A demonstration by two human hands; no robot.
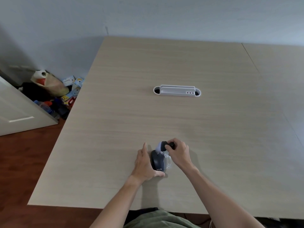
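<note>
A dark oval case (158,161) with white lettering stands on the wooden table (164,116) near its front edge. My left hand (145,163) rests against the case's left side, fingers straight and thumb under its near end. My right hand (178,153) pinches a small dark and pale grey object (162,145) just above the case's far end. Crinkled clear plastic (168,162) lies against the case's right side, below my right hand.
A white oblong desk organiser (177,91) with slots stands at the table's middle. Left of the table, on the floor, lie a cluttered pile of boxes, bags and toys (54,92) and a white door panel (19,111). A seam (250,56) crosses the table's right part.
</note>
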